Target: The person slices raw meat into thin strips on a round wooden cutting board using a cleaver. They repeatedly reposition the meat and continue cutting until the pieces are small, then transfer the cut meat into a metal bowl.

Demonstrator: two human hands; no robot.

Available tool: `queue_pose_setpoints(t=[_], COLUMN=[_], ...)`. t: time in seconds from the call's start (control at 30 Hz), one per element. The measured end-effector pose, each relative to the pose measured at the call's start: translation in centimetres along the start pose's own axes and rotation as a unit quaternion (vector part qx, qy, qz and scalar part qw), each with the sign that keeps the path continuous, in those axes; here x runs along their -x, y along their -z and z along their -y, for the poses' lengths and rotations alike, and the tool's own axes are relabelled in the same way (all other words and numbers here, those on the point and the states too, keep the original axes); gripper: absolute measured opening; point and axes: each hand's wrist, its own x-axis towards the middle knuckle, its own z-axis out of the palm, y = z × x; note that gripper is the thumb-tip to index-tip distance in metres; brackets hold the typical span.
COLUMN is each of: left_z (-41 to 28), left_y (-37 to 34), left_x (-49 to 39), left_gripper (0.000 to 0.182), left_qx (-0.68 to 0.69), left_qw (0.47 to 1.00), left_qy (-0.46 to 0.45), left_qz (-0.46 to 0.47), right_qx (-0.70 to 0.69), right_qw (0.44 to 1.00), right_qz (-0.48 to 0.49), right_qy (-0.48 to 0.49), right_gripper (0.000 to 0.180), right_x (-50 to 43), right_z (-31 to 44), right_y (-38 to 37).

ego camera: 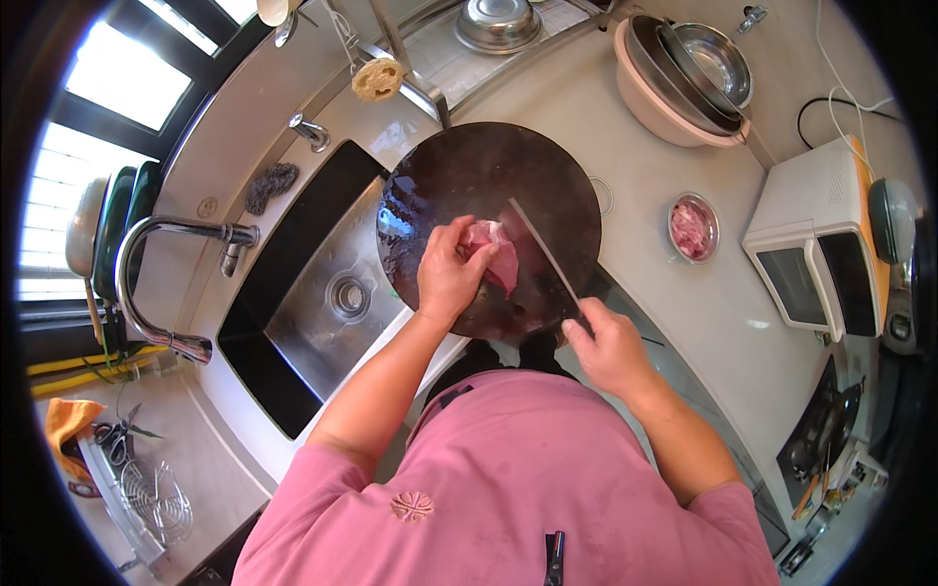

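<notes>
A piece of raw red meat (500,262) with a pale, fatty end lies on a round, dark chopping board (469,161). My left hand (451,267) grips the meat from its left side, fingers at the far end and thumb across the near face. In my right hand (608,348) is the handle of a cleaver (544,245). Its blade points up and to the left, just right of the meat, spine towards me; a small gap seems to separate them. The board's left side shines wet and overhangs the sink.
A steel sink (315,322) with an arched faucet (157,227) lies left. On the right counter stand a steel bowl of cut meat (693,228), a white microwave oven (813,242) and a pink basin (652,121) holding steel bowls. A loofah slice (377,79) hangs beyond the board.
</notes>
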Motion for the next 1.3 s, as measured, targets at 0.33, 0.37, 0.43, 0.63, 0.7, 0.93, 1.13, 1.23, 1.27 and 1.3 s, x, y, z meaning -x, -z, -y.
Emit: queue_pose_setpoints(t=[0.33,0.37,0.43,0.63,0.7,0.93,1.13,1.23,1.27,1.3], left_z=[1.9,2.1,2.3,2.8,3.2,3.2,4.3,4.7,4.5,4.2], left_y=[1.7,1.6,1.4,0.8,0.8,1.0,3.5,4.3,4.3,4.3], left_x=[2.4,2.3,2.2,1.9,1.7,1.9,3.6,3.8,3.7,3.6], left_gripper=[0.023,0.022,0.022,0.024,0.024,0.027,0.023,0.022,0.021,0.019], left_qx=[-0.022,-0.038,-0.061,-0.06,-0.045,-0.084,-0.098,-0.068,-0.037,-0.03], left_qw=[0.971,0.966,0.954,0.953,0.956,0.952,0.954,0.953,0.959,0.964], left_qy=[-0.237,-0.253,-0.289,-0.295,-0.289,-0.295,-0.282,-0.295,-0.28,-0.265], left_qz=[-0.021,-0.027,-0.041,-0.007,-0.008,0.001,-0.009,-0.005,-0.005,-0.011], right_qx=[0.132,0.146,0.171,0.236,0.253,0.238,0.243,0.165,0.148,0.139], right_qw=[0.986,0.983,0.979,0.958,0.95,0.954,0.96,0.982,0.985,0.987], right_qz=[0.018,0.031,0.056,0.129,0.163,0.146,0.137,0.091,0.085,0.077], right_qy=[0.097,0.104,0.099,0.1,0.086,0.113,0.019,-0.015,-0.021,-0.038], right_gripper=[0.02,0.019,0.017,0.01,0.009,0.014,0.014,0.022,0.022,0.022], right_x=[0.3,0.2,0.0,-1.9,-3.8,-10.1,-3.2,-2.0,-2.0,-2.0], right_z=[1.1,1.3,1.4,0.9,1.0,1.6,-3.6,-5.0,-5.1,-5.0], right_y=[0.9,0.9,0.8,1.5,1.2,-4.7,0.4,2.0,2.0,1.9])
